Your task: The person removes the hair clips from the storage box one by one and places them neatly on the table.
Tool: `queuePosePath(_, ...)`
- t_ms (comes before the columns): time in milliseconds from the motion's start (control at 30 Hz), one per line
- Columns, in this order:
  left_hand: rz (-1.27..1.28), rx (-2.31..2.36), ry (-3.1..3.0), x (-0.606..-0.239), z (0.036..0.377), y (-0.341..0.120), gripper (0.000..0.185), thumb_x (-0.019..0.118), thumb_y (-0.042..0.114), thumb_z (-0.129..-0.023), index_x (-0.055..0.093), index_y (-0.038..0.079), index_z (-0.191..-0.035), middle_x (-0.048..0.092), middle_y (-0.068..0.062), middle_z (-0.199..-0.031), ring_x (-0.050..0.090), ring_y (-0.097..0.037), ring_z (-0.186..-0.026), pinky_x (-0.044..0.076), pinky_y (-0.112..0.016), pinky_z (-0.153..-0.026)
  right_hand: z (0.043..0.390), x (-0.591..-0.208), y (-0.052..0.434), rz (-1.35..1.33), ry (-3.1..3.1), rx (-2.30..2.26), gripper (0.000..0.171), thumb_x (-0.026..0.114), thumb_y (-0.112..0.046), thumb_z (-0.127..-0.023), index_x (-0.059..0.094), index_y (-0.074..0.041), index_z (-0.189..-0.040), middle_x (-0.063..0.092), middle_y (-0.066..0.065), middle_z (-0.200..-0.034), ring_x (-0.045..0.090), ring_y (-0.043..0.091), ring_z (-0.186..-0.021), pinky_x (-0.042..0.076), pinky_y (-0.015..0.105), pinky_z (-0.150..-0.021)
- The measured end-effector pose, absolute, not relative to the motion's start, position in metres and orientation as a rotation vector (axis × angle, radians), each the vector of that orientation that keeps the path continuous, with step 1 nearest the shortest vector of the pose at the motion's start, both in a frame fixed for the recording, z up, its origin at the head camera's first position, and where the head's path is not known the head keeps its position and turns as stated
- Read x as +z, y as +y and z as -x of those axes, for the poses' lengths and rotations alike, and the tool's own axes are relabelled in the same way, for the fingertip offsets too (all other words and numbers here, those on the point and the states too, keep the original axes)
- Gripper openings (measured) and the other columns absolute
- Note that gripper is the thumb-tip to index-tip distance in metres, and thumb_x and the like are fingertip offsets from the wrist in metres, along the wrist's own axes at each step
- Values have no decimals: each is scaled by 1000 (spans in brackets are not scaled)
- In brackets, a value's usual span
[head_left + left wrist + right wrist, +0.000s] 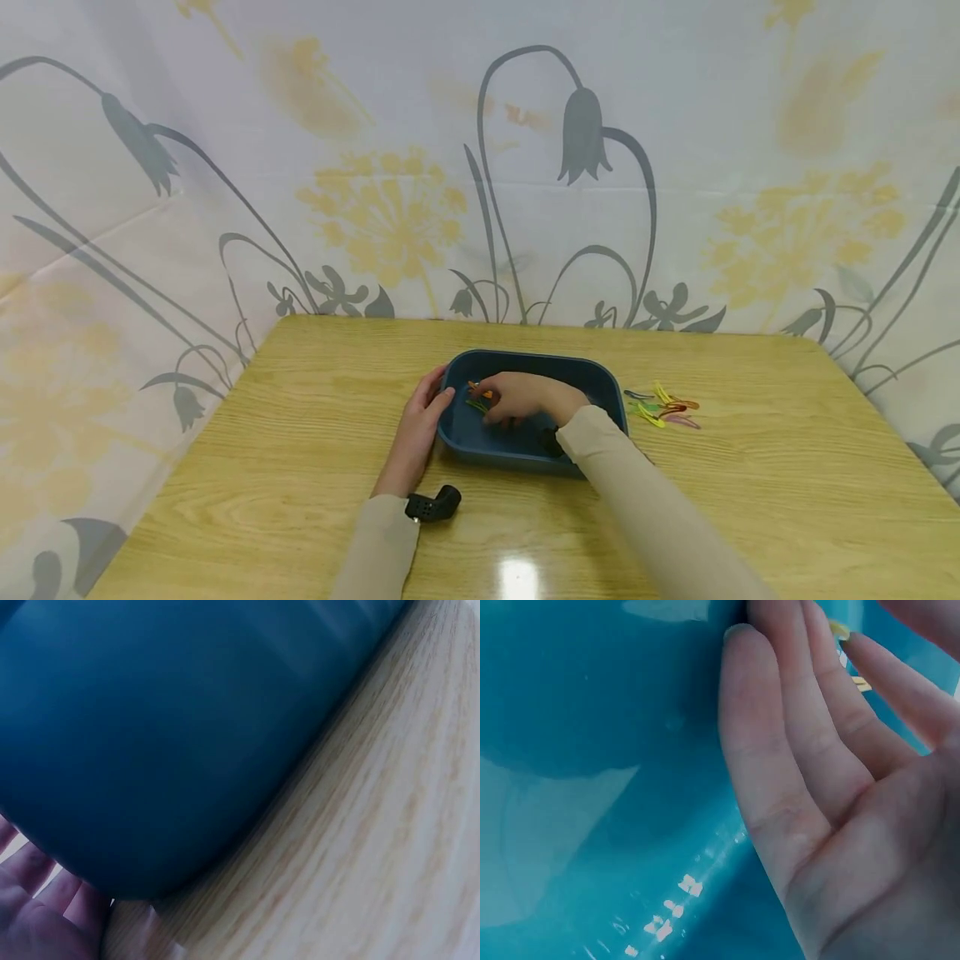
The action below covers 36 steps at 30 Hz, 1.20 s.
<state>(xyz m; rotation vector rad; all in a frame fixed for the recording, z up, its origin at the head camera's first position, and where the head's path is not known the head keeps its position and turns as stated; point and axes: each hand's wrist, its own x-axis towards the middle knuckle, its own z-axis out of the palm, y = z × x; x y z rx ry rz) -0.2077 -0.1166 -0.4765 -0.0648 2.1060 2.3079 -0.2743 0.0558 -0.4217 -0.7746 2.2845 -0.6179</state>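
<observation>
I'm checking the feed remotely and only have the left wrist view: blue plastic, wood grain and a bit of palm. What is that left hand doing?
Observer: The left hand rests against the left outer wall of a blue tub on the wooden table.
Operator: Where is the other hand?
Observer: The right hand reaches inside the tub, its fingers close to the bottom.
Operator: Anything in the tub?
Observer: Small orange and green clips lie by its fingertips.
Operator: Anything outside it?
Observer: A loose bunch of coloured clips lies on the table to the tub's right.
</observation>
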Motion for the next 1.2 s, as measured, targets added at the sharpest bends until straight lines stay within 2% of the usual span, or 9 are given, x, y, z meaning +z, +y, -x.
queuePosePath(300,67,2315,2133,-478,209,-115,42,50,25,-95,43,22,-136,43,0,-140,36,-18,-130,29,-41,-107,274,-426,50,735,2369,-562,21,63,-6,-83,60,-9,-104,60,3,-82,60,15,-64,50,28,-59)
queuePosePath(467,68,2320,2121,-479,211,-114,43,51,26,-94,43,22,-136,43,-1,-139,37,-18,-130,29,-41,-107,273,-423,53,740,2392,-543,14,58,-3,-85,59,-10,-97,59,2,-82,59,15,-65,49,28,-59)
queuePosePath(700,65,2314,2139,-478,210,-116,43,51,27,-94,43,22,-136,43,-3,-139,37,-19,-129,29,-41,-107,274,-415,63,796,2438,-543,7,54,-8,-88,58,-14,-87,58,1,-79,55,15,-62,44,28,-59)
queuePosePath(900,59,2290,2176,-475,209,-114,44,51,25,-94,42,19,-137,43,-7,-139,37,-21,-130,29,-42,-107,267,-397,69,824,2457,-582,13,51,-14,-90,61,-12,-97,58,0,-80,54,16,-64,44,30,-60)
queuePosePath(967,77,2292,2176,-479,210,-115,43,51,26,-94,43,22,-136,44,-4,-138,38,-20,-129,30,-42,-106,263,-392,70,832,2455,-592,16,51,-16,-91,61,-10,-101,58,-1,-81,55,16,-65,45,30,-61)
queuePosePath(1200,74,2286,2194,-479,210,-115,45,52,28,-93,42,21,-137,44,-5,-138,38,-21,-129,30,-42,-106,252,-380,74,866,2485,-597,18,50,-15,-90,61,-12,-104,61,2,-80,55,16,-63,45,31,-61)
